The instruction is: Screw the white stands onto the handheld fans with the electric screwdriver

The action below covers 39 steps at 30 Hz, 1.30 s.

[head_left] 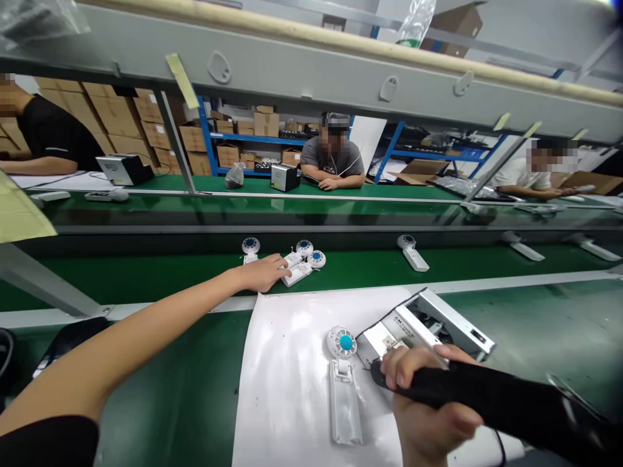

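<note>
My left hand (265,273) reaches out onto the green conveyor belt, its fingers closed on the end of a white handheld fan (298,272). A second fan with a blue centre (304,248) lies right against that one, and another fan (250,246) is just behind my wrist. In my right hand (428,395) is a black electric screwdriver (467,389), its front end pointing left near the screw feeder (428,324). Between my hands, an opened fan (346,402) with a turquoise centre lies on the white sheet (282,383), touched by neither hand.
More fans, such as this one (413,253), lie along the belt to the right. A metal rail (487,283) edges my bench. An overhead beam (302,71) and slanting posts cross the view. Three people sit across the line, with boxes and blue shelves (272,138) behind.
</note>
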Tool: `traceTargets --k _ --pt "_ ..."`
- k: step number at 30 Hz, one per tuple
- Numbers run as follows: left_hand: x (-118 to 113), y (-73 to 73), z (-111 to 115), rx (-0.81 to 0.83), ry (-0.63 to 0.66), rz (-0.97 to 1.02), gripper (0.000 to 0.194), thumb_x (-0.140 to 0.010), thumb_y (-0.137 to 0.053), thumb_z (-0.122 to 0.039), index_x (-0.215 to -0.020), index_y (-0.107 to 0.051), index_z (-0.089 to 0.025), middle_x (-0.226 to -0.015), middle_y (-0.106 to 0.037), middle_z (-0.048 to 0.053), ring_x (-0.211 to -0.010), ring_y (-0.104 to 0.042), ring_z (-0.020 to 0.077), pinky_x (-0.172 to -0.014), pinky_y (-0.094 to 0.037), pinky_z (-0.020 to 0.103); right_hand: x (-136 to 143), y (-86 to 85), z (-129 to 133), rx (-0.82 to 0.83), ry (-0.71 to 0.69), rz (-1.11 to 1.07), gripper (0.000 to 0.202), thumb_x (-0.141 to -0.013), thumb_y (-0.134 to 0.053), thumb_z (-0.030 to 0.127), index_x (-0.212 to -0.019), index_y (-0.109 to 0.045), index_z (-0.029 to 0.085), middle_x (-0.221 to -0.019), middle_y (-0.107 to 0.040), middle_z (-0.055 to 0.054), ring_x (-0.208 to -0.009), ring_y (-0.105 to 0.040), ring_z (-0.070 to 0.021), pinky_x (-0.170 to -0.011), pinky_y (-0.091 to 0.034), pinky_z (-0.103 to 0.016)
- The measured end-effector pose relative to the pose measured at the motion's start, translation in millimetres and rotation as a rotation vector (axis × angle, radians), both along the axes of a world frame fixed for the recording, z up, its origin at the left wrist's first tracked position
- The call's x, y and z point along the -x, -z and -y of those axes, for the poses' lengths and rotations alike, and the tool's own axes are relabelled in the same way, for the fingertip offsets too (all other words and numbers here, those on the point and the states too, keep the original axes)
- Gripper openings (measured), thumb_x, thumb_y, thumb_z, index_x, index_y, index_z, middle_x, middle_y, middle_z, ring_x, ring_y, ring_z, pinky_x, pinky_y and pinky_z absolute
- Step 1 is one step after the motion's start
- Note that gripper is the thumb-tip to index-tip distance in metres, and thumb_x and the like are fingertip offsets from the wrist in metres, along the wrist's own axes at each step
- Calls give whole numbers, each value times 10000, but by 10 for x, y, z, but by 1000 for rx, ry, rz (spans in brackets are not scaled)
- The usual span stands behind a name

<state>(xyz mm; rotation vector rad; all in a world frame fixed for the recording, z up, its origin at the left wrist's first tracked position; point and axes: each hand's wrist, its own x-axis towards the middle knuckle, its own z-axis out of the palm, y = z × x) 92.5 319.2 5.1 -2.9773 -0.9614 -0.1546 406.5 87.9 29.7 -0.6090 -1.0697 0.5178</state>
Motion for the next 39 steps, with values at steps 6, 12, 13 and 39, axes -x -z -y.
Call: traceTargets --k 6,12,13,39 --pt "811 87 464 8 -339 110 319 -923 -582 -336 -1135 -710 -135 -1140 -657 184 -1069 -592 371 -964 -502 487 -282 -160 62 -5 276 92 678 -889 -561 864 -1213 -522 269 -564 -537 95 -392 -441 -163 -396 -430 -332" --pt "1176 417 609 36 -490 263 458 -1060 -386 -474 -1093 -715 -156 -1245 -630 199 -1195 -585 385 -1010 -511 507 -197 -245 -252 27 187 99 559 -860 -741 712 -1072 -558 228 -542 -553 91 -355 -445 -132 -363 -396 -277" --pt "1156 427 637 30 -509 298 472 -1082 -353 -476 -1132 -697 -156 -1272 -622 193 -1220 -576 373 -1042 -502 505 -171 -229 -279 47 187 97 521 -859 -768 661 -1049 -567 219 -539 -556 87 -355 -448 -128 -361 -391 -268" --pt "-1068 627 2474 48 201 367 453 -1002 -706 -533 -1293 -612 -199 -967 -662 59 -875 -593 269 -845 -449 419 231 77 -179 139 -144 12 528 -934 -573 784 -1137 -540 297 -559 -508 113 -378 -410 -116 -405 -424 -268"
